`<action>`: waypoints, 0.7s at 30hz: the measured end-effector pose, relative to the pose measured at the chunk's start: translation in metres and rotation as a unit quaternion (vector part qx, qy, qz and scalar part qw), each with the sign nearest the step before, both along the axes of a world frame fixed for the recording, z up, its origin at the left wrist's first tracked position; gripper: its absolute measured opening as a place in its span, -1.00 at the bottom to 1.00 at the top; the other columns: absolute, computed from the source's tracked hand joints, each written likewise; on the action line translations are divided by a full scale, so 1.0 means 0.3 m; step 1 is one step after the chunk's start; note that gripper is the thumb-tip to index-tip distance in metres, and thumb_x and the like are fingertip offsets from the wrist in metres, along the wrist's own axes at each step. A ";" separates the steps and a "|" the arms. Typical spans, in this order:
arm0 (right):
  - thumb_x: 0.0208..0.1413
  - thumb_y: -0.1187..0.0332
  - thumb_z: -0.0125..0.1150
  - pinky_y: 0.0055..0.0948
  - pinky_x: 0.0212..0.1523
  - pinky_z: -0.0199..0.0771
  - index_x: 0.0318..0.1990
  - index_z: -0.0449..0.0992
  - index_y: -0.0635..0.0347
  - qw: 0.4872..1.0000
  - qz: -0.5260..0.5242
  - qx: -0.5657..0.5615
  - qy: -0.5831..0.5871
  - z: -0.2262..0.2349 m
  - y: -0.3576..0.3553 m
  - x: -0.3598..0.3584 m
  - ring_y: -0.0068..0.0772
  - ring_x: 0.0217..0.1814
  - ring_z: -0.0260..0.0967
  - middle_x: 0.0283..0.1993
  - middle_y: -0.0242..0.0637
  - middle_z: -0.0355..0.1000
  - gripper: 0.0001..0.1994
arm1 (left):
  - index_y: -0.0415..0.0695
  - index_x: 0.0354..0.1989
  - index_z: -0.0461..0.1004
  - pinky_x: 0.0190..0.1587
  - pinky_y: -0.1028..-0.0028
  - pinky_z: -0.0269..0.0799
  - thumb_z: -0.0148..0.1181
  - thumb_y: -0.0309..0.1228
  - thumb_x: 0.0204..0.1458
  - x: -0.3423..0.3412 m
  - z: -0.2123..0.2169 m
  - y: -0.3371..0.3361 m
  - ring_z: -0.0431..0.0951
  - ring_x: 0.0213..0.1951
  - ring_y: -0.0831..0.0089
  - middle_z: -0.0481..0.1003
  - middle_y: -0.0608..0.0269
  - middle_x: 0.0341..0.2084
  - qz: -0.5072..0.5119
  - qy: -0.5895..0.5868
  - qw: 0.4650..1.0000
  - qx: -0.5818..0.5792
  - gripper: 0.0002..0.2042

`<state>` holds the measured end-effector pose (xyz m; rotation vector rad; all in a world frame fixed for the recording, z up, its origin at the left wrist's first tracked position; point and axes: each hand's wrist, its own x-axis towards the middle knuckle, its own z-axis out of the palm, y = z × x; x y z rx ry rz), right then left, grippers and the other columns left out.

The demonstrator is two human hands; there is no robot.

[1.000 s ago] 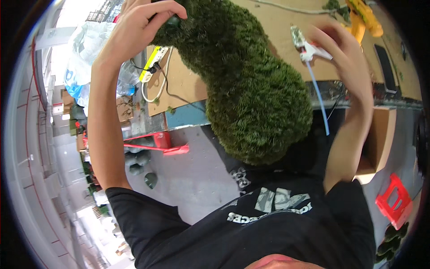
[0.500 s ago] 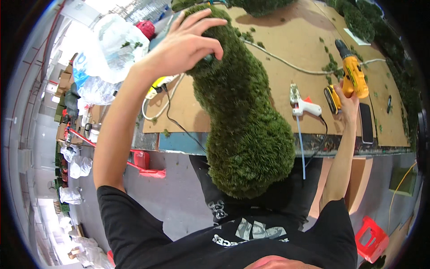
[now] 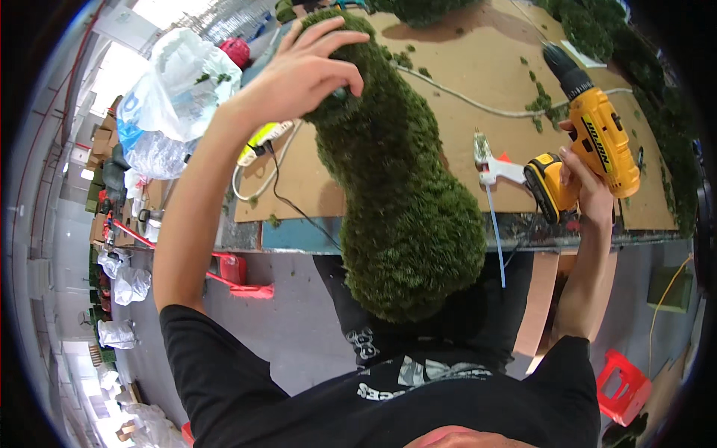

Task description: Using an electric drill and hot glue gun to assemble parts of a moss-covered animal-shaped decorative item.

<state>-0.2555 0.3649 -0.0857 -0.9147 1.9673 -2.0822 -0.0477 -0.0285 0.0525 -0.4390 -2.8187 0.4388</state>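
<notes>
A long shape covered in green artificial grass [image 3: 411, 224] leans from the table's edge toward my lap, its wide rounded end nearest me. My left hand [image 3: 302, 75] grips its far upper end, fingers curved over the top. Beside those fingers a small dark rounded part [image 3: 341, 93] shows in the grass. In my right hand [image 3: 588, 183] is a yellow and black cordless drill [image 3: 603, 142], held by its handle above the table, chuck pointing away and to the left. Between the shape and the drill lies a white hot glue gun [image 3: 504, 170] with a glue stick [image 3: 496, 239] sticking out.
Brown cardboard [image 3: 463, 75] covers the table, with green scraps and a white cable [image 3: 478, 104] across it. A yellow-green power strip [image 3: 261, 142] sits at left, near plastic bags [image 3: 179, 97]. More green foliage lines the far right. A red stool [image 3: 624, 388] stands on the floor.
My right hand has raised the drill off the table and brought it nearer to me. My left hand keeps its grip on the grass-covered shape.
</notes>
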 end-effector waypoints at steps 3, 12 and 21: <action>0.14 0.50 0.33 -0.56 -0.43 0.35 0.05 0.61 0.24 0.991 0.082 0.103 -0.018 0.125 0.015 0.187 -0.68 -0.46 0.36 -0.43 -0.48 0.47 -0.70 | 0.03 -0.21 0.65 0.49 -0.09 -0.10 0.19 -0.53 0.15 0.006 0.063 0.057 0.00 0.50 -0.14 0.23 0.00 0.42 0.045 -0.092 0.992 0.076 -0.84; -0.02 0.50 0.40 -0.45 -0.11 0.50 0.05 0.56 0.33 0.937 0.196 0.118 0.264 0.042 -0.144 0.331 -0.43 -0.20 0.53 -0.15 -0.23 0.58 -0.59 | 0.03 -0.11 0.63 0.39 0.24 0.10 0.16 -0.36 0.27 -0.018 0.029 0.052 0.32 0.33 0.28 0.44 0.29 0.23 0.147 -0.111 0.983 -0.028 -0.87; -0.10 0.34 0.47 -0.32 -0.22 0.58 -0.01 0.57 0.19 0.931 0.180 0.166 0.269 0.094 -0.275 0.377 -0.02 -0.26 0.63 -0.36 -0.04 0.60 -0.57 | 0.05 -0.22 0.62 0.50 -0.11 -0.17 0.10 -0.41 0.23 0.006 0.028 0.036 0.00 0.50 -0.11 0.27 0.06 0.37 0.016 -0.067 0.996 0.065 -0.85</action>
